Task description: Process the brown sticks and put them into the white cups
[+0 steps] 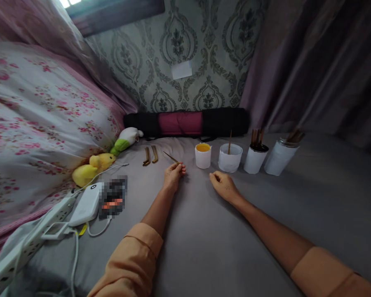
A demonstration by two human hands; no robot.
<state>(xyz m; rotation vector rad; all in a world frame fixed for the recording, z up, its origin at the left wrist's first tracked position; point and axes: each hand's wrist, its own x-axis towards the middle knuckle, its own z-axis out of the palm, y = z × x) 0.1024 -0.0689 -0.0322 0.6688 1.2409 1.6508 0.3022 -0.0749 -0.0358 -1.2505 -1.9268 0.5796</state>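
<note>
My left hand (173,175) is closed around a thin brown stick (170,157), whose tip points up and to the left. Just above the sheet, my right hand (225,185) has its fingers curled in, with nothing visible in them. Ahead of it stand a white-wrapped cup (203,160) of yellow-orange contents and a wider white container (230,163) with one thin stick (230,142) upright in it. Left of my left hand lie two bundles of bent brown strips (146,156).
Further right stand a white-wrapped cup (255,161) and a taller jar (280,159), both with brown sticks. A black and maroon roll (179,123) lies against the wall. Plush toys (86,175), a power bank (85,205), cables and a power strip (34,237) occupy the left.
</note>
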